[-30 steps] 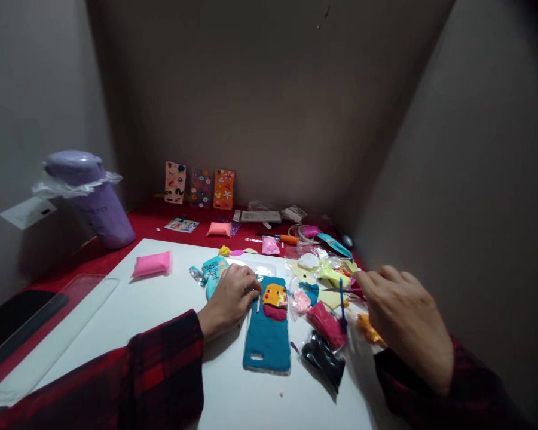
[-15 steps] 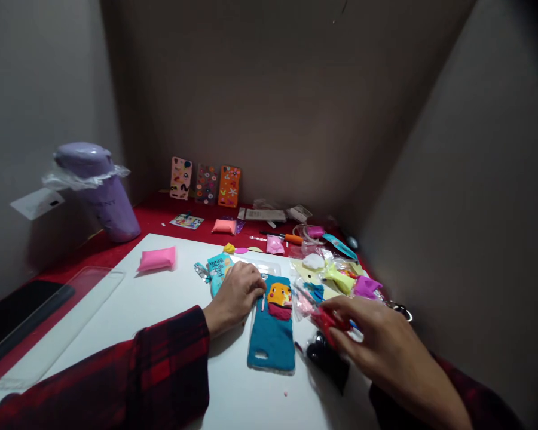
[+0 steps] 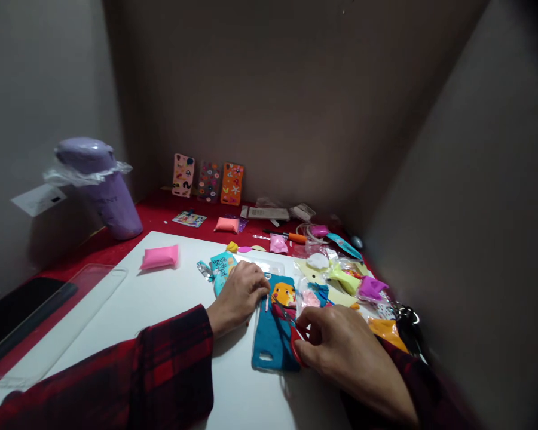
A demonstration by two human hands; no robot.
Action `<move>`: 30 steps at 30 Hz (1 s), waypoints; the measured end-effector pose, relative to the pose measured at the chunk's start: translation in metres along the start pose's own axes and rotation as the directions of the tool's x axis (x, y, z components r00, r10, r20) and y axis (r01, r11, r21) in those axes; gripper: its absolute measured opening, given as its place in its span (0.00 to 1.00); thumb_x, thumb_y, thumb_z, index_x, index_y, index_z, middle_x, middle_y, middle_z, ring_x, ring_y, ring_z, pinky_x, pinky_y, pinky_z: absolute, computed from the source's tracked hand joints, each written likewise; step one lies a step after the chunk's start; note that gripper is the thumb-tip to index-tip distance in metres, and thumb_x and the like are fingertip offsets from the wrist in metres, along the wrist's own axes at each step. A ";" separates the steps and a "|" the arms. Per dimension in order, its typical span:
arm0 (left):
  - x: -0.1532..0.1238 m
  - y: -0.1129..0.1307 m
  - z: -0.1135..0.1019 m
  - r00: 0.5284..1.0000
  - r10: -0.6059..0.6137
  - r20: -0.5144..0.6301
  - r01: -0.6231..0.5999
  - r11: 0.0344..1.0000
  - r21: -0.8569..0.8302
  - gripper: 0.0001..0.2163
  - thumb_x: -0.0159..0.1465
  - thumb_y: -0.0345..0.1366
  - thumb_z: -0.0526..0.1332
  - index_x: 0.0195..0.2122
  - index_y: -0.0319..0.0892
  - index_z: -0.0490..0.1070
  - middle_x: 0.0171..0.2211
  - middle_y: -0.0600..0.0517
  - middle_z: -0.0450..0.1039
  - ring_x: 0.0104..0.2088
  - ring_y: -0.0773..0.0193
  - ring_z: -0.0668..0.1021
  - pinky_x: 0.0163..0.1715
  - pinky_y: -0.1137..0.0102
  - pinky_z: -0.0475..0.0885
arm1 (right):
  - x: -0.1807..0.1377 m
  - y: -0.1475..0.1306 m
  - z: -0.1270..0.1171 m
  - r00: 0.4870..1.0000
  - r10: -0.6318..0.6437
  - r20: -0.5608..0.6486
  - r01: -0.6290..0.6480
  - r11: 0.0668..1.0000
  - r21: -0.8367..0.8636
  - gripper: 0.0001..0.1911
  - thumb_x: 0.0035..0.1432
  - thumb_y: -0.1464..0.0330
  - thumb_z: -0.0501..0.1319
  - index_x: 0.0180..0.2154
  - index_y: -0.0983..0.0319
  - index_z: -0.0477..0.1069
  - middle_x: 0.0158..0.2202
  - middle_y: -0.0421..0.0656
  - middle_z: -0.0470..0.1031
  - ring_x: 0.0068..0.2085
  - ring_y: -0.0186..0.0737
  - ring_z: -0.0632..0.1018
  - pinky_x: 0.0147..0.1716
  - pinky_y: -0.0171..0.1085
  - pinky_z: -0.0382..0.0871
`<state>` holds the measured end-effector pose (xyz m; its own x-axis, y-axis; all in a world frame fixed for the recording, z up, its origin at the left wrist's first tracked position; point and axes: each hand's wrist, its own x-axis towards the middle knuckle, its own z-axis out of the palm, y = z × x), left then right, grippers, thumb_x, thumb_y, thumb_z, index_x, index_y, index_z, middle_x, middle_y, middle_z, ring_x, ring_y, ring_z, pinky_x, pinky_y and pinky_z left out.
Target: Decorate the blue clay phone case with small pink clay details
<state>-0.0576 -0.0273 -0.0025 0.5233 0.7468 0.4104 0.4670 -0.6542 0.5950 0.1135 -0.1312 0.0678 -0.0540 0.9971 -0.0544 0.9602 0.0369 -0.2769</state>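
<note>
A teal clay-covered phone case (image 3: 269,337) with an orange face and a dark pink patch lies on the white board (image 3: 130,316). My left hand (image 3: 240,292) rests curled on the case's upper left corner and holds it down; a thin pink stick (image 3: 266,303) shows just below its fingers. My right hand (image 3: 341,349) is closed on a red-handled tool, probably small scissors (image 3: 295,343), whose tip points at the pink patch by the face. Both sleeves are red and black plaid.
Small bags of coloured clay (image 3: 341,278) and an orange bag (image 3: 388,331) crowd the right side, with keys (image 3: 406,313). A pink clay pack (image 3: 160,257), a purple wrapped container (image 3: 101,191), a clear case (image 3: 67,316) and three decorated cases (image 3: 208,179) stand left and back.
My right hand has come from the clay bags on the right, taken up the red-handled tool, and moved left to the teal case. The left hand has stayed on the case.
</note>
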 end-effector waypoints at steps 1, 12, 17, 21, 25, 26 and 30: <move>0.000 0.000 0.000 1.000 -0.002 -0.001 0.002 1.000 -0.002 0.05 0.58 0.25 0.61 0.27 0.40 0.73 0.31 0.51 0.72 0.38 0.60 0.69 0.41 0.64 0.63 | 0.001 -0.002 0.000 1.000 -0.004 0.000 0.004 1.000 -0.002 0.06 0.45 0.69 0.58 0.24 0.57 0.74 0.23 0.40 0.76 0.27 0.38 0.73 0.25 0.34 0.52; -0.002 -0.002 0.000 1.000 -0.001 0.001 0.001 1.000 -0.019 0.05 0.60 0.28 0.60 0.28 0.42 0.74 0.31 0.51 0.72 0.39 0.58 0.69 0.42 0.62 0.63 | 0.009 -0.015 -0.003 1.000 -0.010 0.002 0.010 0.994 -0.111 0.05 0.43 0.69 0.59 0.20 0.59 0.71 0.20 0.42 0.74 0.25 0.38 0.71 0.24 0.35 0.49; -0.003 0.000 -0.001 1.000 -0.014 0.001 0.014 1.000 -0.021 0.06 0.60 0.28 0.60 0.27 0.42 0.74 0.31 0.50 0.72 0.40 0.58 0.69 0.41 0.62 0.63 | 0.013 -0.016 -0.002 1.000 -0.015 0.012 0.016 0.992 -0.123 0.05 0.43 0.69 0.59 0.20 0.60 0.71 0.21 0.42 0.74 0.25 0.37 0.70 0.23 0.35 0.47; -0.003 0.002 -0.001 1.000 -0.023 -0.001 0.023 1.000 -0.018 0.06 0.59 0.28 0.60 0.26 0.42 0.73 0.31 0.50 0.72 0.39 0.58 0.69 0.41 0.62 0.62 | 0.015 -0.017 -0.003 1.000 -0.018 0.021 0.021 0.991 -0.135 0.05 0.43 0.68 0.59 0.20 0.61 0.72 0.21 0.43 0.74 0.24 0.37 0.69 0.23 0.35 0.46; -0.003 0.003 -0.001 1.000 -0.025 -0.002 0.025 1.000 -0.013 0.05 0.59 0.28 0.61 0.26 0.41 0.73 0.31 0.50 0.71 0.39 0.58 0.68 0.41 0.62 0.62 | 0.015 -0.017 -0.007 0.999 -0.031 0.039 0.037 0.986 -0.163 0.05 0.42 0.68 0.59 0.20 0.61 0.72 0.21 0.43 0.74 0.24 0.36 0.69 0.23 0.35 0.45; -0.003 0.003 -0.001 1.000 -0.025 -0.003 0.025 1.000 -0.012 0.05 0.59 0.28 0.61 0.26 0.41 0.73 0.31 0.50 0.71 0.39 0.58 0.68 0.41 0.62 0.62 | 0.015 -0.018 -0.007 0.998 -0.034 0.044 0.041 0.985 -0.170 0.05 0.42 0.69 0.58 0.19 0.61 0.71 0.21 0.42 0.73 0.23 0.35 0.68 0.23 0.35 0.45; -0.004 0.003 -0.002 1.000 -0.028 -0.003 0.028 1.000 -0.009 0.05 0.59 0.27 0.61 0.26 0.41 0.73 0.31 0.50 0.72 0.39 0.58 0.68 0.41 0.62 0.62 | 0.016 -0.020 -0.009 0.998 -0.040 0.051 0.050 0.980 -0.194 0.05 0.42 0.68 0.59 0.18 0.61 0.70 0.19 0.41 0.72 0.22 0.33 0.67 0.22 0.34 0.44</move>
<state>-0.0595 -0.0315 -0.0013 0.5079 0.7651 0.3959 0.4751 -0.6321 0.6121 0.0956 -0.1155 0.0816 -0.1067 0.9900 -0.0925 0.9912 0.0986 -0.0884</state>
